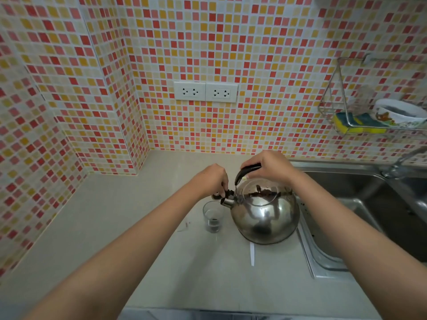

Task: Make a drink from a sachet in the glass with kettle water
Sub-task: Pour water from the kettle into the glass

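- My right hand [268, 168] is wrapped closed over the black handle [246, 172] arching above the steel kettle [263, 215].
- My left hand [213, 179] pinches the small black cap [227, 195] at the kettle's spout [227, 202], fingers pressed together.
- The glass [213, 215] stands upright on the counter [115, 227] just below the spout, beside the kettle, with a little dark matter at its bottom.
- A thin white strip [252, 254] lies on the counter in front of the kettle; I cannot tell whether it is the sachet.
- The steel sink [369, 197] sits just right of the kettle.
- Behind, two white sockets [205, 91] on the mosaic tiles [161, 54]; a wire rack [346, 100] holds a sponge [355, 122] and a bowl [397, 112] with cartoon pictures.
- No writing or brand is readable anywhere.
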Available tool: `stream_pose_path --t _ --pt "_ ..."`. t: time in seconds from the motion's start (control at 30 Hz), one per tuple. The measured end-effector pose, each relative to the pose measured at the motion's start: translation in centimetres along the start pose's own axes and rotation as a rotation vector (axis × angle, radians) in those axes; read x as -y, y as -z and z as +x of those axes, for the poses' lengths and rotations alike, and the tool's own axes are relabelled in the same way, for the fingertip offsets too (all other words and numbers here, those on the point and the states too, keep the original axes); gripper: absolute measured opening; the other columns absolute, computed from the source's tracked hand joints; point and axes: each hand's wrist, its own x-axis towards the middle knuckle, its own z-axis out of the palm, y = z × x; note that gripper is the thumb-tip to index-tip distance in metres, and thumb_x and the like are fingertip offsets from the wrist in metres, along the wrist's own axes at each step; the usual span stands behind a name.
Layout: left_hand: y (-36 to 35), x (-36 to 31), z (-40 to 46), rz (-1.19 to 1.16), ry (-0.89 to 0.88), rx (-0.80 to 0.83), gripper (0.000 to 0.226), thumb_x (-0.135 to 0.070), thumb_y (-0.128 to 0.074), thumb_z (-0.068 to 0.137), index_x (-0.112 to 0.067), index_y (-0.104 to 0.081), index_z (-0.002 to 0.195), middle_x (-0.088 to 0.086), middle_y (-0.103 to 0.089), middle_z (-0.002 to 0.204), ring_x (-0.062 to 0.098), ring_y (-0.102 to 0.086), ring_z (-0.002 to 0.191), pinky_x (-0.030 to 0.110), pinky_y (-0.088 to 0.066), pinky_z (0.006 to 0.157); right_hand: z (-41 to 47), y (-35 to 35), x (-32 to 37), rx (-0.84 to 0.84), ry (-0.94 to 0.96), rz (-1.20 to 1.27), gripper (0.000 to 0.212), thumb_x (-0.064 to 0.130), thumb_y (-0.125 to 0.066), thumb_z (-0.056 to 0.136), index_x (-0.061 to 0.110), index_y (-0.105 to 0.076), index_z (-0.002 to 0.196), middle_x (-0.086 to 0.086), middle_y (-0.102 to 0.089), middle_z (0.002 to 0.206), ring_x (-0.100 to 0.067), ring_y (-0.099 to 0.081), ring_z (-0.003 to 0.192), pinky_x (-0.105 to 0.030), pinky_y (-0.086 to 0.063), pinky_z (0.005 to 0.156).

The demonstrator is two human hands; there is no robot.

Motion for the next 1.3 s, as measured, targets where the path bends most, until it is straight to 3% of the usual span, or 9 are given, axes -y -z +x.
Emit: stream_pose_path --t 0.37,0.63,1.3 --pt "-0.7 0.8 -1.4 0.050 -0.034 0.010 0.020 -0.006 -0.076 0.078 -0.004 -0.078 0.098 0.011 -0.073 0.104 0.026 -0.068 0.093 0.033 -0.056 0.084 -0.1 -0.4 2.5 0.060 0.046 -0.138 0.029 0.037 -0.073 0.076 0.038 -0.070 0.105 0.015 -0.073 0.097 -0.008 -0.059 0.084 -0.026 -0.045 0.066" --pt "-1.0 1.0 -1.7 0.058 -0.026 0.035 0.020 -0.005 -0.077 0.077 -0.004 -0.078 0.097 0.011 -0.072 0.103 0.026 -0.068 0.093 0.035 -0.056 0.084 -0.2 -0.3 3.5 0.110 0.042 -0.183 0.026 0.038 -0.073 0.076 0.038 -0.071 0.102 0.014 -0.075 0.094 -0.012 -0.065 0.085 -0.037 -0.056 0.076" --pt "-1.0 1.5 -2.0 0.048 -0.044 0.024 0.018 -0.002 -0.076 0.076 -0.004 -0.078 0.094 0.012 -0.073 0.100 0.028 -0.069 0.091 0.037 -0.057 0.085 0.5 0.0 5.0 0.145 0.092 -0.296 0.025 0.042 -0.072 0.077 0.035 -0.072 0.101 0.014 -0.074 0.087 -0.011 -0.063 0.076 -0.028 -0.049 0.062"
